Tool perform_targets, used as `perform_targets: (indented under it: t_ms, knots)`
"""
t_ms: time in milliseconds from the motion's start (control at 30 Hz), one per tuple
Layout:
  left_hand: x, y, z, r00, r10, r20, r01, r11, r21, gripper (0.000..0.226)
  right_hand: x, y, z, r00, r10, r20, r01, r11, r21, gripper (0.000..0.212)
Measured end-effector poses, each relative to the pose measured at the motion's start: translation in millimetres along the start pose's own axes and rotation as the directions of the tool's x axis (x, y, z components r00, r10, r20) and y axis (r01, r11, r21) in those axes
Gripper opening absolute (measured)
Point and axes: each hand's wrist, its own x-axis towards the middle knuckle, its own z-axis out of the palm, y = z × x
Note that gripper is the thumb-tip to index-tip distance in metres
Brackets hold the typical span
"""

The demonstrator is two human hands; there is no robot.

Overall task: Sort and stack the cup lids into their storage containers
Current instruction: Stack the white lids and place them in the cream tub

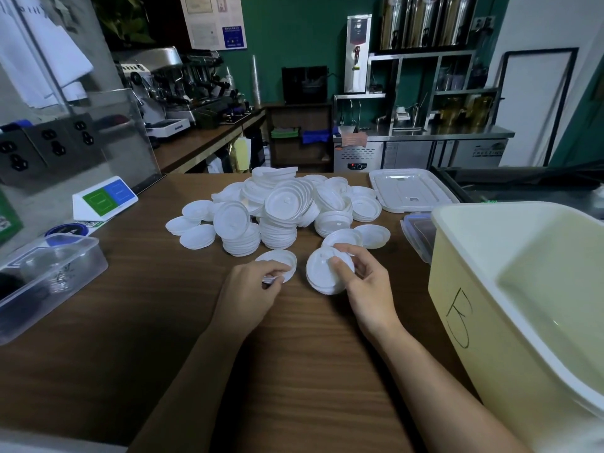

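Over the wooden counter (294, 354), left fingers (273, 275) pinch a lid (277, 258); right fingers (341, 269) grip a stack (322, 277).

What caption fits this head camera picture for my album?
Left hand grips lids, right hand grips a lid stack, beside the lid pile on a counter.

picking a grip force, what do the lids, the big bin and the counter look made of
Lids: white, matte, thinly moulded with ribbed rims; plastic or pulp fibre, hard to tell. Bin: pale cream plastic, smooth and slightly glossy, with soft glints inside. Counter: brown wood grain, satin sheen; wood or laminate.
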Motion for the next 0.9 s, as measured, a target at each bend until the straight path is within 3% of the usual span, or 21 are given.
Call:
perform_targets:
  t_ms: [133,300,533,800,900]
  knots:
    - [1,1,1,1.000,-0.014,-0.021,0.013,0.998,-0.061,0.030,0,0,1,1.000,0.010,0.013,-0.010,1.000,-0.015,0.031]
    - [3,14,-4,0.986,-0.151,-0.072,0.126,0.954,-0.273,0.031,0,2,0,1.000,-0.008,0.023,0.009,0.999,-0.032,0.031]
    - [5,18,-6,0.963,-0.206,-0.176,0.115,0.899,-0.423,0.032,1,5,-1,1.000,-0.022,0.017,0.023,0.998,-0.050,0.029]
    - [5,16,-7,0.936,-0.326,-0.130,0.200,0.800,-0.566,0.028,0,3,-1,1.000,-0.011,-0.002,0.011,0.999,-0.040,0.030]
    - [6,16,-4,0.934,-0.358,-0.016,0.264,0.719,-0.642,0.026,0,1,0,1.000,0.012,0.014,-0.012,1.000,-0.016,0.028]
